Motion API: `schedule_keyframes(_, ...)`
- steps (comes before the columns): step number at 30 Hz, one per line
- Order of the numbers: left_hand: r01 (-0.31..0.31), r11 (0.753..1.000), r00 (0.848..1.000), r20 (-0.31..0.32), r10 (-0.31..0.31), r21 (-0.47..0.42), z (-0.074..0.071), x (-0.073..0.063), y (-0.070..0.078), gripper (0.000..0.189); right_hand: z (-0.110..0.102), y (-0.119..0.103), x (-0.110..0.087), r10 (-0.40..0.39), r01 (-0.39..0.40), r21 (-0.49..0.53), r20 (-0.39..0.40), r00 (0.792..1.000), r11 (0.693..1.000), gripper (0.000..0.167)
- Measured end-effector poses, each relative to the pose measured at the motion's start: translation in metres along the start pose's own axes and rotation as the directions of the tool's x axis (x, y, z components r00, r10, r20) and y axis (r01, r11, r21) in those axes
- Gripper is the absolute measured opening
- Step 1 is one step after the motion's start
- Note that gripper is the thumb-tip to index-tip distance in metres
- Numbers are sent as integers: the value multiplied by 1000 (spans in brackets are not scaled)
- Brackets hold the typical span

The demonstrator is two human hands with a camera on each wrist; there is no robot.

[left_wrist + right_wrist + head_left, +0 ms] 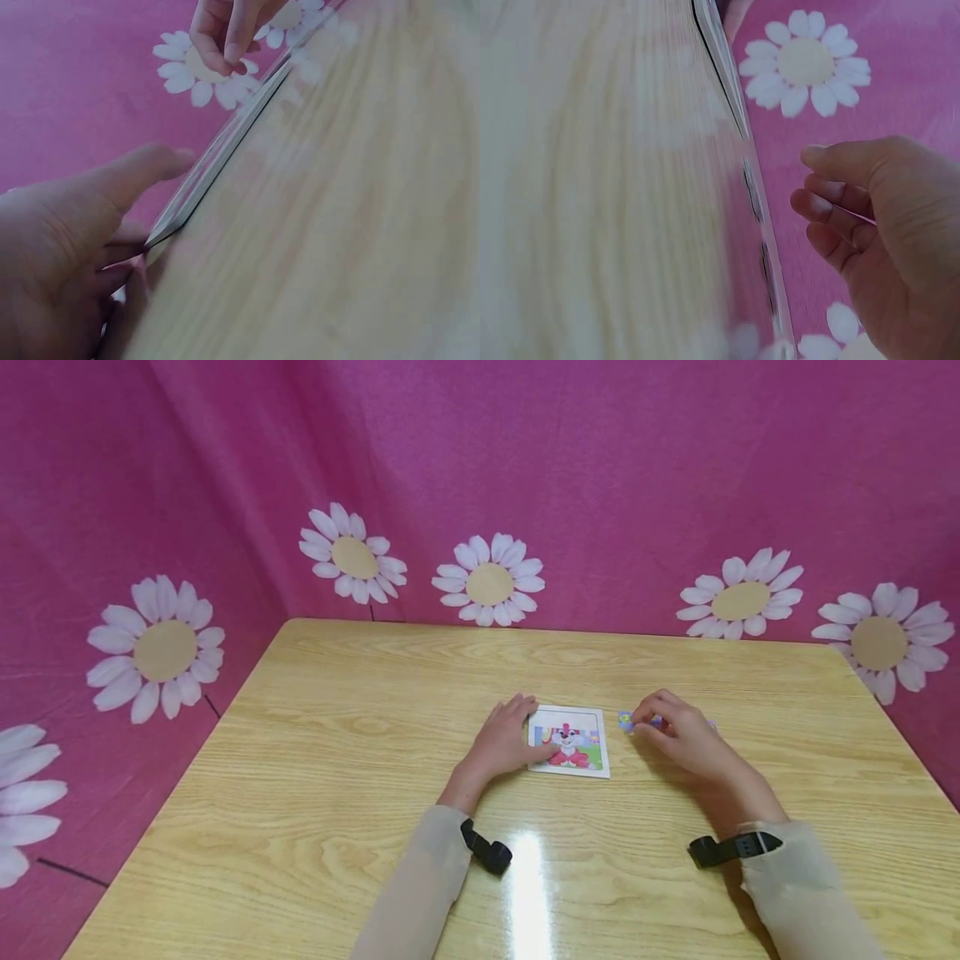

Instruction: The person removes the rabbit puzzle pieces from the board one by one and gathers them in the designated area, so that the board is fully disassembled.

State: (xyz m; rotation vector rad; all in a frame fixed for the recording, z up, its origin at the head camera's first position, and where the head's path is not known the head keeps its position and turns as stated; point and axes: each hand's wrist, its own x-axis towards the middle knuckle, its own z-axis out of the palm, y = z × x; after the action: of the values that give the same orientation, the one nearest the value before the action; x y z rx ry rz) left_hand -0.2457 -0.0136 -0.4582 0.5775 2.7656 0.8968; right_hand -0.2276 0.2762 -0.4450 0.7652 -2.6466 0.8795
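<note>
A square jigsaw puzzle tray [605, 752] with a white border lies on the table. Its lower part shows a red and white cartoon animal, its upper part is blank white. My left hand [500, 742] rests along the tray's left side, fingers at the edge and thumb over the picture. Loose puzzle pieces [626, 722] lie to the right of the tray, partly hidden beneath my right hand [686, 737]. That hand hovers above them with bent fingers; the right wrist view shows thumb and fingertips apart, nothing between them.
The wooden table [337, 718] stands against a pink curtain [600, 485] printed with white daisies. A black strap with a small camera [491, 852] sits on the left wrist, another strap [735, 847] on the right.
</note>
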Motion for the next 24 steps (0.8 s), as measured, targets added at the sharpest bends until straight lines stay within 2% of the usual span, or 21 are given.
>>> schedule_keyframes(4,-48,998,996,74,51,-34,-6,1,-7,85,8,-6,6,-1,0,20,28,1000,1000,11)
schedule_keyframes(7,-64,997,993,98,68,-45,-8,2,-10,87,13,-12,11,-10,8,38,54,998,999,10)
schedule_keyframes(12,-66,997,993,98,70,-41,-8,2,-11,88,24,-24,21,3,-13,84,111,994,996,10)
schedule_keyframes(24,-62,997,994,85,66,-46,-7,0,-10,86,50,-48,46,37,-72,128,256,966,989,15)
